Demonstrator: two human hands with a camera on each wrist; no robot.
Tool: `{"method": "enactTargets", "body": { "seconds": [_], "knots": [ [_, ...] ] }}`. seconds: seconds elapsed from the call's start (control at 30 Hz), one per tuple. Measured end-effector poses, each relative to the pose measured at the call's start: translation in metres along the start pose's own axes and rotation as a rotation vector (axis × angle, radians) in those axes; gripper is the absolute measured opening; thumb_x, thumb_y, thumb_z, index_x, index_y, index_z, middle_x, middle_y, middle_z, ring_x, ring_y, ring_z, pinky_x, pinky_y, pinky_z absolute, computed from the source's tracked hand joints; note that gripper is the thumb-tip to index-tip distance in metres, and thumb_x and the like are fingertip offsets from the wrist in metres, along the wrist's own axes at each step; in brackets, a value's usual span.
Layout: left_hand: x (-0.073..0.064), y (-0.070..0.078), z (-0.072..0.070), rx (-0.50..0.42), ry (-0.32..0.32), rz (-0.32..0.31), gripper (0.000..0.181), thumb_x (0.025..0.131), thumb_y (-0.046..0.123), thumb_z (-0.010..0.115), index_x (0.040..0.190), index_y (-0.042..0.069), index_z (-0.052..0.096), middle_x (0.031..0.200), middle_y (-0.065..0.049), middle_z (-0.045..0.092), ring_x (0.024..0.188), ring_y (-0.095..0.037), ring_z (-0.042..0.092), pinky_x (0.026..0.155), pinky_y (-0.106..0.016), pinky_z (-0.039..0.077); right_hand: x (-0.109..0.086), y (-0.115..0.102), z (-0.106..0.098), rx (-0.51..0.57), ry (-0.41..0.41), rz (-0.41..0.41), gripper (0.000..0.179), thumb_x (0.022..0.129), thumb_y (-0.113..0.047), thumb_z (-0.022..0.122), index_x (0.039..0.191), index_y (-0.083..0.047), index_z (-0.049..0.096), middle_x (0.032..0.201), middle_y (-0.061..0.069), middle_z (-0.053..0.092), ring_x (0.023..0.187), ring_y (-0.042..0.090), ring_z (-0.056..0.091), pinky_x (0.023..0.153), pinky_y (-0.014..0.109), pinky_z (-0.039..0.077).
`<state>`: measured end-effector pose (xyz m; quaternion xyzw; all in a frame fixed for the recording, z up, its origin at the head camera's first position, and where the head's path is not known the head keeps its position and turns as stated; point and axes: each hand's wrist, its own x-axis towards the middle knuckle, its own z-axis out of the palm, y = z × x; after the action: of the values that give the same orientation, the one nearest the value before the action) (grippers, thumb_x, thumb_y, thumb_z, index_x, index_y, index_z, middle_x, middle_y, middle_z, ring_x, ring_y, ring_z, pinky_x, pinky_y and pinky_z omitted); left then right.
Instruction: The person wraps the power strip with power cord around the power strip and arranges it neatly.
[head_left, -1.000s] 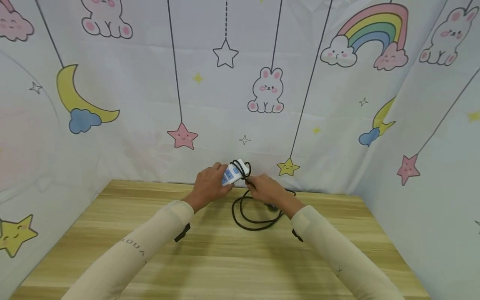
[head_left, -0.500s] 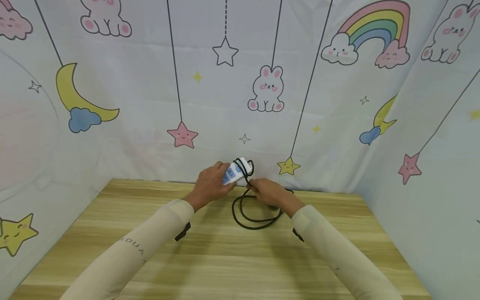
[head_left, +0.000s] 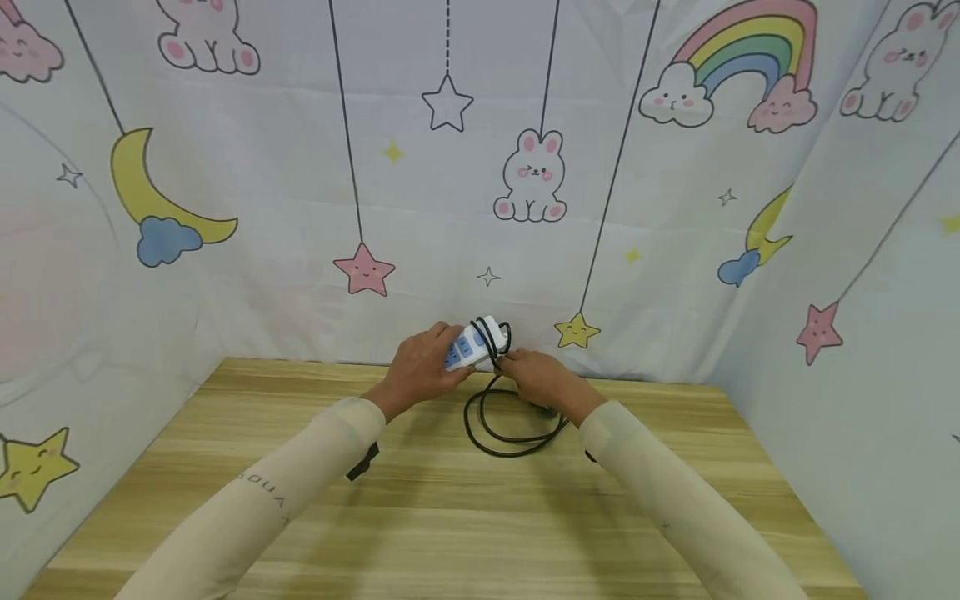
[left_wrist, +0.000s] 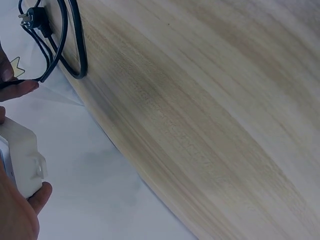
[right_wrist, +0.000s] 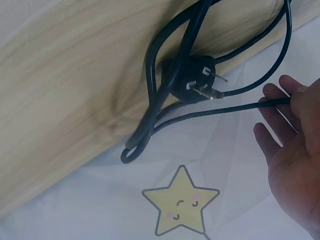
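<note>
Left hand [head_left: 423, 362] is gripping the power strip [head_left: 467, 343], fingers and thumb wrapped round its near end. Strip is tilting up to the right by the back edge of the worktop [head_left: 450, 533], apparently off the surface. Right hand [head_left: 534, 373] is pinching the black cord [right_wrist: 189, 40] between thumb and index just beside the strip, other fingers lying looser. Cord is looping across the strip's upper end; slack is lying in loops on the worktop, plug [right_wrist: 197, 75] sitting among them, prongs bare.

Step in hand is looking like handling the cord turns round the strip. Doing it well is probably calling for a steady left hand, fingers clear of the wrapped end, with the right guiding cord past that end under light, even tension, no twisting. Plug is likely posing the main risk: prongs could be catching in the loops, so freeing slack beforehand is making sense.
</note>
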<state>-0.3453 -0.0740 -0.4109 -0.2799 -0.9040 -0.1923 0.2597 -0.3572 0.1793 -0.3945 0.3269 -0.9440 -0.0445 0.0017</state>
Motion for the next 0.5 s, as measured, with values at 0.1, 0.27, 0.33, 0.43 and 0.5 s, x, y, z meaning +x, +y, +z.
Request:
{"method": "enactTargets", "body": {
  "seconds": [0.1,0.27,0.33,0.43,0.5],
  "knots": [
    [0.001,-0.001,-0.003,-0.011,0.002,0.008,0.068,0.094,0.034,0.091,0.148,0.000,0.066,0.126,-0.018,0.076,0.089,-0.025,0.073,0.072,-0.041,0.064,0.002,0.000,-0.003,-0.036,-0.006,0.011,0.031,0.120,-0.018,0.053,0.146,-0.007,0.067,0.147,0.017,0.072,0.135,0.039,0.070,0.114,0.054,0.058],
    [0.005,-0.002,-0.007,-0.016,-0.020,0.039,0.068,0.093,0.034,0.090,0.148,0.002,0.066,0.128,-0.017,0.076,0.091,-0.025,0.072,0.073,-0.042,0.064,0.006,0.005,-0.003,-0.077,-0.063,0.028,0.043,0.122,-0.026,0.048,0.158,-0.007,0.061,0.160,0.019,0.066,0.152,0.040,0.060,0.127,0.055,0.049],
    [0.007,-0.002,-0.009,-0.011,-0.032,0.058,0.068,0.093,0.034,0.091,0.148,0.003,0.067,0.129,-0.016,0.076,0.091,-0.025,0.072,0.074,-0.042,0.064,0.007,0.006,-0.003,-0.109,-0.079,0.026,0.042,0.122,-0.026,0.049,0.156,-0.008,0.064,0.160,0.017,0.067,0.154,0.037,0.060,0.129,0.052,0.047],
    [0.009,0.001,-0.012,-0.005,-0.054,0.085,0.067,0.092,0.034,0.092,0.147,0.006,0.068,0.130,-0.014,0.076,0.093,-0.025,0.072,0.076,-0.042,0.064,0.007,0.008,-0.002,-0.172,-0.078,0.021,0.037,0.120,-0.028,0.053,0.143,-0.008,0.074,0.146,0.012,0.075,0.142,0.032,0.066,0.123,0.048,0.053],
    [0.010,0.003,-0.014,-0.002,-0.078,0.096,0.067,0.092,0.035,0.092,0.148,0.007,0.068,0.131,-0.013,0.076,0.094,-0.024,0.072,0.078,-0.042,0.064,0.008,0.011,-0.001,-0.232,-0.068,0.005,0.030,0.119,-0.027,0.056,0.132,-0.010,0.078,0.134,0.010,0.079,0.131,0.029,0.070,0.116,0.045,0.058]
  ]
}}
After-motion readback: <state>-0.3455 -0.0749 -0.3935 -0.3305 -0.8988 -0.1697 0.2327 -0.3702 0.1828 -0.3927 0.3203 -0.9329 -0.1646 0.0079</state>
